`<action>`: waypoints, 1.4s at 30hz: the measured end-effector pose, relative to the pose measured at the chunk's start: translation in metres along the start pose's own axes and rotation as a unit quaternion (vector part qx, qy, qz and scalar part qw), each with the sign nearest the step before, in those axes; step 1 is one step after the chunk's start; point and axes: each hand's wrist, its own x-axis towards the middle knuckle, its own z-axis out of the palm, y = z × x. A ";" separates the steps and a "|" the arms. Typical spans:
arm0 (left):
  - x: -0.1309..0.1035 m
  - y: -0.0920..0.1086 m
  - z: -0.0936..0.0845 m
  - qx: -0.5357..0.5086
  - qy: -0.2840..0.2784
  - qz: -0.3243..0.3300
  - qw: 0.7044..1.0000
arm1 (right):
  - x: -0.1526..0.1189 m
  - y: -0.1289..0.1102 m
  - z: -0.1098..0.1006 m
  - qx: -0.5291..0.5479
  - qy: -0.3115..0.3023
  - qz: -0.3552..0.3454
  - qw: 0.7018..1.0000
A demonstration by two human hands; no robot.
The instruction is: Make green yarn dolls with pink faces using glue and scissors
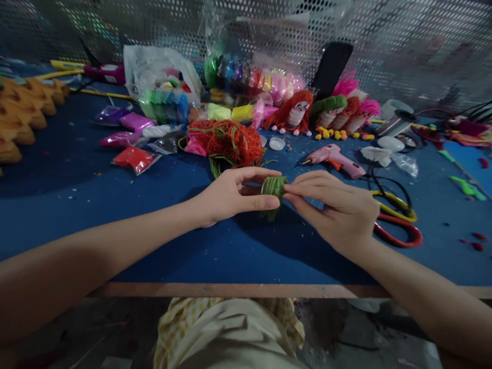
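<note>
Between my hands, just above the blue table, is a small piece wrapped in green yarn [273, 188], with loose strands hanging below it. My left hand [242, 192] grips it from the left, fingers behind and thumb across the front. My right hand [334, 205] pinches at its right end with thumb and fingertips; the exact strand there is too small to make out. Behind my left hand lies a tangled heap of red-orange and green yarn [234, 141]. A pink glue gun [334, 159] rests on the table beyond my right hand.
Finished yarn-haired dolls [298, 113] stand at the back. Scissors with red and yellow handles [403, 236] lie partly behind my right hand. Colourful clay packets [136, 159] are at left, beside an orange egg tray [23, 113]. The table's front edge [238, 290] is near my lap.
</note>
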 end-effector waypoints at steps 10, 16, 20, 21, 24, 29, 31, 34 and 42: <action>0.002 -0.002 -0.002 0.010 -0.012 0.032 0.999 | -0.006 0.004 0.004 0.027 -0.009 0.139 0.990; 0.002 -0.002 -0.001 0.025 -0.021 0.027 0.999 | -0.002 0.004 0.001 0.055 -0.001 0.113 0.992; 0.001 -0.002 -0.001 0.028 -0.019 0.025 0.999 | -0.001 0.003 0.001 0.085 -0.010 0.135 0.987; 0.001 -0.002 -0.001 0.029 -0.019 0.024 0.999 | -0.002 0.004 0.001 0.096 -0.010 0.143 0.985; 0.000 -0.001 -0.001 0.043 -0.007 0.025 0.999 | -0.003 0.007 0.002 0.131 -0.014 0.199 0.971; -0.005 0.001 0.005 0.110 0.022 0.037 0.993 | -0.003 0.013 0.006 0.289 -0.087 0.359 0.883; -0.007 0.001 0.007 0.148 0.030 0.046 0.987 | -0.002 0.012 0.008 0.337 -0.093 0.399 0.848; -0.010 0.001 0.007 0.202 0.039 0.066 0.976 | 0.001 0.011 0.010 0.366 -0.096 0.434 0.818; -0.011 0.009 0.001 0.209 0.153 0.162 0.952 | 0.018 0.021 0.001 0.469 -0.147 0.428 0.758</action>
